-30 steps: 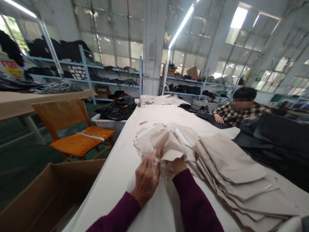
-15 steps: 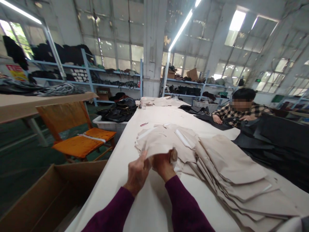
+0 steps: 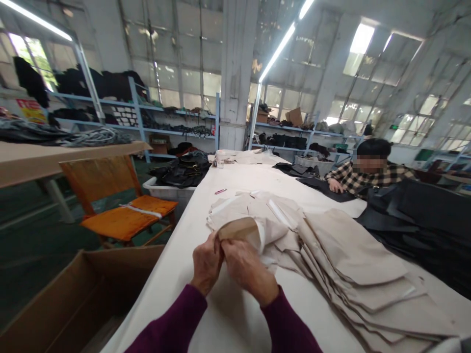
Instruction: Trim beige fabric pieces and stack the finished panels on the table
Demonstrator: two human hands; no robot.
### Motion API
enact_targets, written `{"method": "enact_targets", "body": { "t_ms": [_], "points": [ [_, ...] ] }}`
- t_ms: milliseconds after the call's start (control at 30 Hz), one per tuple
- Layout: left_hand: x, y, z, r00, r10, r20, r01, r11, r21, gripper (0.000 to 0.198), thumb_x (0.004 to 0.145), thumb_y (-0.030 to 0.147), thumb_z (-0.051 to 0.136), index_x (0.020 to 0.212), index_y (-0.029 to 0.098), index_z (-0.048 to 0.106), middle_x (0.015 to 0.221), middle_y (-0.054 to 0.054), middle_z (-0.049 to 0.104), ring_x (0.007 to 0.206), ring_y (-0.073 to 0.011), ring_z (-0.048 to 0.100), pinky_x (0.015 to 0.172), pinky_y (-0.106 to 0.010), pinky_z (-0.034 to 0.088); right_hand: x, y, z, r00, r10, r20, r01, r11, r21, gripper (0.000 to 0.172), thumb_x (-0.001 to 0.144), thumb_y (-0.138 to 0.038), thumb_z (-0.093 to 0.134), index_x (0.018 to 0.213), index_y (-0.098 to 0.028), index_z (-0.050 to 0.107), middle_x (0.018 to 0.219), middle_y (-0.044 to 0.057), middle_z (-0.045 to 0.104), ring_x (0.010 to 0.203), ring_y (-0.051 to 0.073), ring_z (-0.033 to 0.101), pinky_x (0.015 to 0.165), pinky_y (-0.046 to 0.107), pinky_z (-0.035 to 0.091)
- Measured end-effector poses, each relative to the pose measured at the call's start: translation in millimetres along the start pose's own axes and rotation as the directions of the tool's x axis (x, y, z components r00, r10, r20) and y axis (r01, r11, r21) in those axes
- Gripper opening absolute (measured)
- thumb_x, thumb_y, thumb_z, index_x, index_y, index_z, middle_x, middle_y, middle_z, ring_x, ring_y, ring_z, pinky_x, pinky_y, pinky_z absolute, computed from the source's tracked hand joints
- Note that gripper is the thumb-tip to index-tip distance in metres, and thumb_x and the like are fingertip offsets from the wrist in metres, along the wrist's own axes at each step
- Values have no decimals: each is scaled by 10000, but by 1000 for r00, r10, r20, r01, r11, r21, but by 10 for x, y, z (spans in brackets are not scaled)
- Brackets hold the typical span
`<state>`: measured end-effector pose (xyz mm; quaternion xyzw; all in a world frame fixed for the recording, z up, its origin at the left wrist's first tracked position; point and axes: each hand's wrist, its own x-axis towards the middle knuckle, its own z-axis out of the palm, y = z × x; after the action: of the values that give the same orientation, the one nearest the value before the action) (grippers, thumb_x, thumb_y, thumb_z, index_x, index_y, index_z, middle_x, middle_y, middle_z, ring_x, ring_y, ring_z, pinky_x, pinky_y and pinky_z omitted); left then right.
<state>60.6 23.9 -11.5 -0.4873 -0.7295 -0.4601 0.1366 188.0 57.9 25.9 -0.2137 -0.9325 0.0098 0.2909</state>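
Both my hands hold one beige fabric piece (image 3: pixel 241 228) above the pale table (image 3: pixel 176 274), with its near edge bunched and its brown inner side showing. My left hand (image 3: pixel 206 262) is closed on the left end of that edge. Right beside it, my right hand (image 3: pixel 250 267) grips the same edge, its fingertips partly hidden by the cloth. Beyond the hands lie several flat beige pieces (image 3: pixel 235 205) with white strips on them. To the right, a stack of larger beige panels (image 3: pixel 353 245) spreads toward the table's near edge.
A person in a checked shirt (image 3: pixel 342 172) works across the table, behind a black fabric pile (image 3: pixel 434 211). An open cardboard box (image 3: pixel 121 264) and an orange chair (image 3: pixel 128 215) stand at the left. A bin (image 3: pixel 169 190) of black pieces is beyond. A pink pen-like object (image 3: pixel 221 191) lies ahead.
My right hand has turned over and drawn in against my left. The fabric between them has folded up, so its brown inner side now shows.
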Motion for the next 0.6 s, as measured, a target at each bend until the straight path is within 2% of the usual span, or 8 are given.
{"method": "enact_targets", "body": {
  "t_ms": [33,100,167,233,300,433,500,600],
  "points": [
    [19,-10,-22,999,-43,5,43,999,-17,278,860,284,373,828,133,605,587,-40,616,499,-141,553,487,-214,359,-25,-80,-8,999,-30,-37,30,1000,-1,159,823,-45,454,868,-164,551,735,27,583,650,151,550,610,249,432],
    [42,-14,-45,994,-104,-23,104,994,-31,280,850,285,380,690,140,559,544,-22,566,470,-121,497,472,-212,321,-96,-168,-19,962,51,-268,-38,998,56,139,854,-88,425,903,-163,531,742,31,565,664,152,543,627,250,421],
    [52,-5,-41,989,-134,-57,133,991,-28,289,843,272,383,621,146,518,519,-14,534,456,-109,452,474,-218,299,-150,-142,-14,829,277,-485,-229,961,156,115,859,-216,477,938,-143,519,767,52,549,722,173,539,669,274,423],
    [46,17,-25,993,-110,-42,108,993,-42,281,839,257,386,615,147,516,506,-10,521,443,-103,425,479,-223,290,-150,-34,10,723,484,-493,-379,875,302,241,800,-315,564,940,-124,522,786,66,548,737,187,531,655,282,425],
    [23,51,-6,998,-55,-5,54,995,-82,277,840,255,386,630,146,531,512,-15,534,446,-105,433,485,-227,296,-102,88,51,739,583,-338,-409,787,463,245,761,-331,588,892,-129,543,766,48,556,697,166,522,608,255,418],
    [-42,127,9,998,52,37,-47,990,-134,295,850,272,375,660,138,558,532,-42,573,455,-131,495,492,-239,323,-9,188,132,808,576,-119,-343,626,700,172,772,-288,501,695,-137,532,595,-26,480,542,100,433,491,190,345],
    [-65,161,6,997,73,35,-68,989,-128,290,851,266,370,690,133,571,559,-60,601,476,-150,537,500,-246,339,-13,159,157,789,593,-159,-342,639,689,189,770,-280,489,633,-149,494,549,-46,421,502,90,379,466,188,307],
    [-74,193,-8,995,89,49,-84,992,-91,263,848,234,368,764,121,590,615,-86,636,535,-180,592,516,-254,351,-56,93,175,725,560,-400,-337,796,503,157,791,-269,467,679,-162,493,599,-24,451,554,116,415,540,222,337]
  ]
}}
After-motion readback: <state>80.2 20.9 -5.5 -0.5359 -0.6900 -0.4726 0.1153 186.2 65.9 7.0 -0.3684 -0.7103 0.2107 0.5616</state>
